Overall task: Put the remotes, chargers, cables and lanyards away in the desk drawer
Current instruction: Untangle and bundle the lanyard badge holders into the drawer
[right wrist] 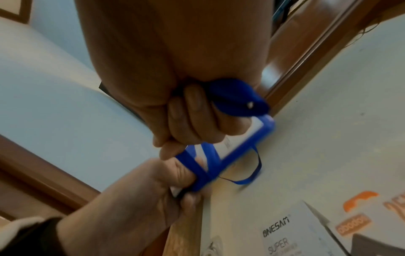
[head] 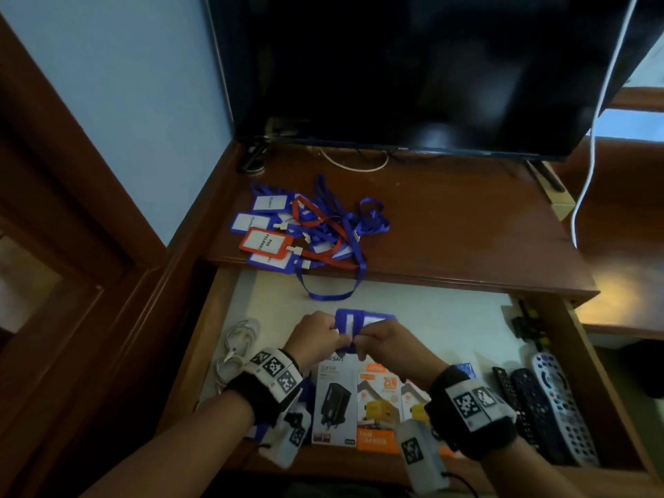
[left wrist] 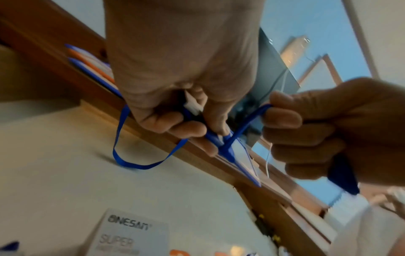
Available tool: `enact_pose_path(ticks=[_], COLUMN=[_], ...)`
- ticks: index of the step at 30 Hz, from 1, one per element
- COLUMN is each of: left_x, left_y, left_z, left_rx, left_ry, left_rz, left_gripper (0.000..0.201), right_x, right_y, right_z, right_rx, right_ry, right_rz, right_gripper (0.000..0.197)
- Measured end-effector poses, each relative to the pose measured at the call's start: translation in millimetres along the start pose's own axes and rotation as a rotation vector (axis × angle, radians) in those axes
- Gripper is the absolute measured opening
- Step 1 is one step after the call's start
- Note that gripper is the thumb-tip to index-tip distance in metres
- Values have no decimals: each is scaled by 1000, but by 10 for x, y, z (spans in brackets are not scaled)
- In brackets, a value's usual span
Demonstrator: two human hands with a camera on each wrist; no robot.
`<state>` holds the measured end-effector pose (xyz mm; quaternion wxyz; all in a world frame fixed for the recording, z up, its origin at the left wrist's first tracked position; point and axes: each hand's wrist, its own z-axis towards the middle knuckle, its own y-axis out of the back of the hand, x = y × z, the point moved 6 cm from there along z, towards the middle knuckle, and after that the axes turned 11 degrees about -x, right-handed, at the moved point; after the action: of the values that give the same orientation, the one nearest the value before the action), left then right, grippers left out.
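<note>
Over the open drawer [head: 449, 325] both hands hold one blue lanyard with its badge holder [head: 363, 323]. My left hand [head: 318, 336] grips the badge's near end [left wrist: 228, 149] and its white clip. My right hand [head: 386, 341] has its fingers curled round a bunch of the blue strap [right wrist: 238, 100] against the badge [right wrist: 232, 143]. Strap turns cross the badge. A blue strap loop [left wrist: 131, 164] sags onto the drawer floor. A pile of blue and orange lanyards [head: 309, 228] lies on the desk top behind.
In the drawer lie charger boxes [head: 334, 400] in front of my wrists, a white cable [head: 237, 343] at the left and several remotes [head: 553, 400] at the right. A dark TV [head: 413, 66] stands at the back of the desk. A white cord [head: 589, 138] hangs at the right.
</note>
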<state>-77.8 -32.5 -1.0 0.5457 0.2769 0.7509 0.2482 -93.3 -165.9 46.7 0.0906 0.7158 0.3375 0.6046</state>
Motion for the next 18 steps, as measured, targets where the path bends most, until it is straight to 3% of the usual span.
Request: enact_pose_path(ticks=[6,10,13,18], left_x=[-128,-199,-248,-238], left_y=[-268,-348,-293,-179], left_z=[-244,-308,-292,-268], left_rx=[343,471,483,413], left_ry=[-121,-135,-118,-57], left_rz=[29,8,-128,-346], left_gripper=[6,15,12,16], right_x=[-316,-585,-681,-616], right_y=[237,351,325,251], right_z=[66,105,71,53], right_rx=[-3,5,63,143], right_ry=[32,-46,-119,-206], right_rz=[-65,-55,91,546], right_gripper=[40,38,34,27])
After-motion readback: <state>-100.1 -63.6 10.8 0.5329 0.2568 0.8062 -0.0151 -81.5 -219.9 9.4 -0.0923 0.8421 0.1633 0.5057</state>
